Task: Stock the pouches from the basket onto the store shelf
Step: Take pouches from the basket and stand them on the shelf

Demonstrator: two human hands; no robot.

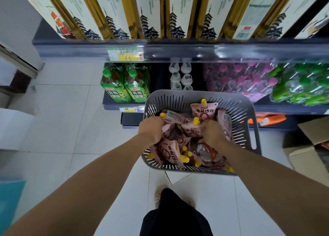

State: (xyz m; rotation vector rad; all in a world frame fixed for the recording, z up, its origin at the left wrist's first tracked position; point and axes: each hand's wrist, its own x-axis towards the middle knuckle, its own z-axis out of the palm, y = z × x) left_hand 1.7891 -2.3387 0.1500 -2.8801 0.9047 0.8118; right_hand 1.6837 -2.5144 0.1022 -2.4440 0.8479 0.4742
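Note:
A grey slotted basket (pixel 236 111) sits on the floor in front of the store shelf (pixel 178 49). It holds several pink pouches with yellow caps; one pouch (pixel 203 109) leans upright against the far wall. My left hand (pixel 151 129) is inside the basket at its left side, fingers closed around a pouch (pixel 173 117) whose yellow cap sticks out by my knuckles. My right hand (pixel 212 133) is in the middle of the basket, closed on another pouch (pixel 191 127).
Tall white-and-gold boxes (pixel 151 13) fill the upper shelf. Below stand green tea bottles (pixel 124 82), white bottles (pixel 180 75) and wrapped packs of purple-capped (pixel 238 77) and green bottles (pixel 300 84). An open cardboard box (pixel 306 155) sits on the right. White tiled floor lies left.

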